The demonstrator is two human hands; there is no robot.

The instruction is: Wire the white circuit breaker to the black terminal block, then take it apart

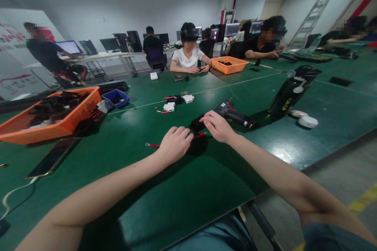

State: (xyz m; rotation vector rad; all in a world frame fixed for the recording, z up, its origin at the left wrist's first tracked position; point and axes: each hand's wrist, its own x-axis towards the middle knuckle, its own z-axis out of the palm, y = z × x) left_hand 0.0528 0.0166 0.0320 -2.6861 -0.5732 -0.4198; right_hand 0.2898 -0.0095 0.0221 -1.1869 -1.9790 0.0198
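Note:
Between my two hands is a small black block (196, 123), just above the green table. My left hand (176, 145) has its fingers curled against the block's near left side, and their tips are partly hidden. The fingers of my right hand (218, 126) bend over the block's right end. A red wire (153, 146) with a ring terminal sticks out left of my left hand, and another red wire end (201, 135) shows between the hands. Just beyond my right hand lies a black cordless screwdriver (235, 115), its bit pointing away.
White and black connector pieces (169, 106) with red wires lie ahead. At left are an orange basket (70, 119) of black parts, a blue bin (125, 102) and a phone (53, 159). A black bottle (285, 94) and white case (308, 122) stand right. People sit across the table.

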